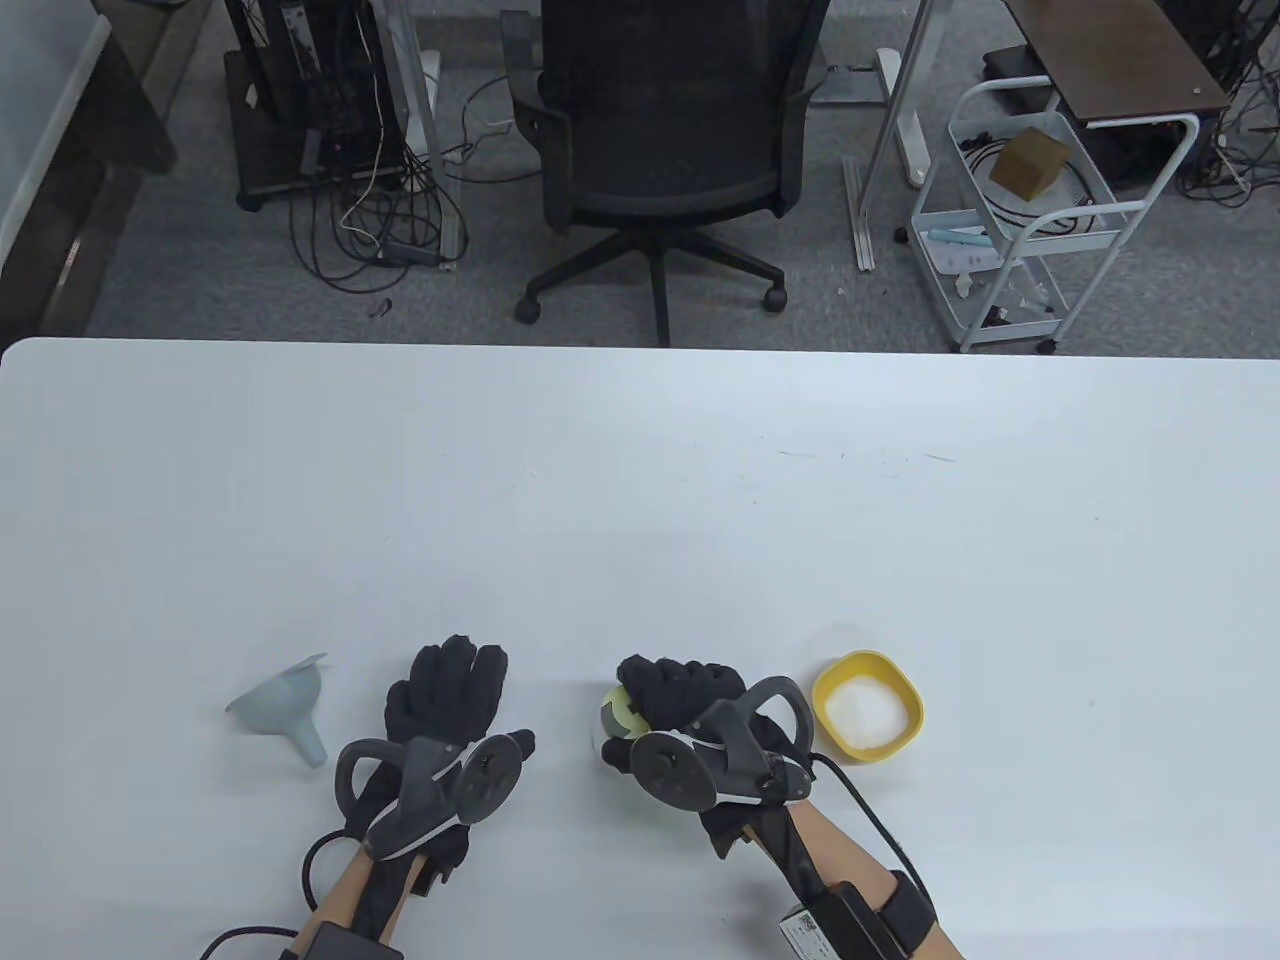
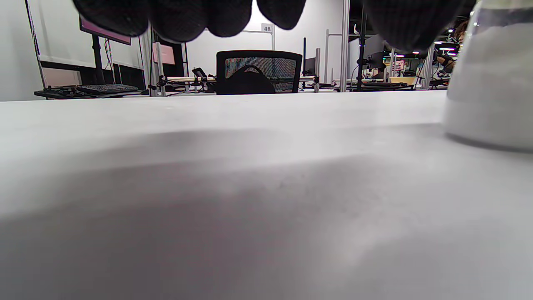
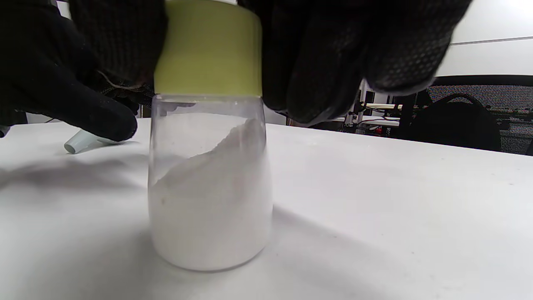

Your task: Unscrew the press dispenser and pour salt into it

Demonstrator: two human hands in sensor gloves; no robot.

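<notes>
The right hand [image 1: 690,700] is clamped over the yellow-green cap [image 3: 208,50] of the press dispenser [image 3: 210,179], fingers wrapped round the cap's sides while the clear body stands upright on the table beneath the palm. The left hand [image 1: 440,700] lies a little way off to the other side, palm down and holding nothing; in the left wrist view its fingertips [image 2: 183,18] hang just above the tabletop, so I cannot tell whether they rest on it. The dispenser already holds a good heap of salt, sloped up against one wall, so it should feel bottom-heavy and stable, but the smooth clear body looks slippery against glove fabric and would likely spin with the cap if left unheld. The sensible grip, as I judge it, is the free left hand round the lower body and the right staying on the cap's rim, which offers a firmer, straighter surface to twist. Just beyond the right hand's outer side sits a yellow bowl [image 1: 867,706] of salt; to the outer side of the left hand a pale blue funnel [image 1: 283,708] lies tipped on its side. The white table [image 1: 640,500] is smooth and matte. Past its far edge stand a black office chair [image 1: 655,160], a white wire cart [image 1: 1030,220] and tangled cables on grey carpet.
</notes>
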